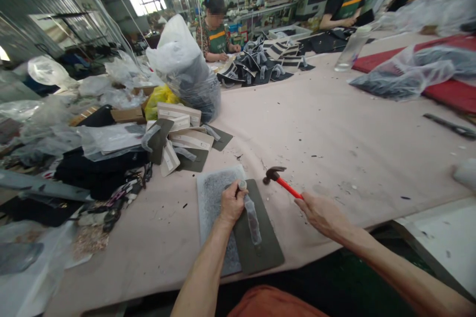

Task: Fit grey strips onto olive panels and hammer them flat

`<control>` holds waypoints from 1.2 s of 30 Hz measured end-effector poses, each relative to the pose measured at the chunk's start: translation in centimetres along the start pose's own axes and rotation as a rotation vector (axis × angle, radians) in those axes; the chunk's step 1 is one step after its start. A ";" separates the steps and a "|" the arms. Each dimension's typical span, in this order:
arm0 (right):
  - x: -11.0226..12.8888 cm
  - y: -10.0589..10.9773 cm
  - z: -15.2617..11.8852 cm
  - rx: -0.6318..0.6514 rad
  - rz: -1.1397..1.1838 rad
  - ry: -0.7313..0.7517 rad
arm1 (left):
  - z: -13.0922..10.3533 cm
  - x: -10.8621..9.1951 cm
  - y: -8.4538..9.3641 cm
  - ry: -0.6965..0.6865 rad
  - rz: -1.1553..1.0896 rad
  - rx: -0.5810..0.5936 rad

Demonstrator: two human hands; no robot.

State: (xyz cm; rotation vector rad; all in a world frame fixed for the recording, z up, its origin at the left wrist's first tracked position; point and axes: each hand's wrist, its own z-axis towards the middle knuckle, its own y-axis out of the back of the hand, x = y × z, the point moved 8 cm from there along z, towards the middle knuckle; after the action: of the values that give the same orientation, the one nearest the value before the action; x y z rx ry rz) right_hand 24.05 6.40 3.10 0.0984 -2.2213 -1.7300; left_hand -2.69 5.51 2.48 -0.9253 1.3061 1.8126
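Note:
My right hand (322,213) is closed around the red handle of a claw hammer (286,184). The dark hammer head hangs over the table, to the right of my left hand (232,203) and apart from it. Pinched in my left fingers is a small punch-like tool (242,185) with a pale round top; its lower end is hidden. Beneath it lies a dark olive panel (262,223) with a plastic-wrapped strap (253,220) along its middle. That panel partly overlaps a speckled grey-white slab (211,193) on the table.
Beyond the slab, olive and cream panels (191,141) lie in a loose pile. Plastic bags (193,69) and scraps crowd the left. Along the right are a clear bottle (351,49), a bagged bundle (401,74) and a box cutter (449,126). Two co-workers (217,37) sit across the table.

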 end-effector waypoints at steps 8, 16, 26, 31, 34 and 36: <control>13.8 1.8 -2.5 -0.182 0.015 0.795 | 0.0 0.6 0.1 0.084 -0.099 -0.039; 18.3 1.4 -1.6 -0.096 -0.203 0.862 | 0.6 3.6 4.5 0.424 -0.671 -0.584; 14.2 4.9 0.6 -0.029 0.070 0.121 | 1.4 -4.3 12.0 0.102 -0.353 -0.526; 12.6 3.0 0.0 -0.080 0.273 0.025 | -0.2 -2.7 8.9 0.072 -0.088 -0.402; 12.1 2.9 -0.5 -0.119 0.330 -0.016 | 0.0 -3.4 9.2 -0.023 0.072 -0.407; 12.1 3.5 -0.7 -0.177 0.315 -0.049 | 0.6 -4.4 9.7 -0.076 0.130 -0.424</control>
State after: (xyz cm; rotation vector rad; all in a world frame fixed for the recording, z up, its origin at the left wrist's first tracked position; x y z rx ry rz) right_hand 13.33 3.68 9.09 -0.3203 -1.9761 -1.7539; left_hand -8.93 3.20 10.84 -0.9949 0.9697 2.2562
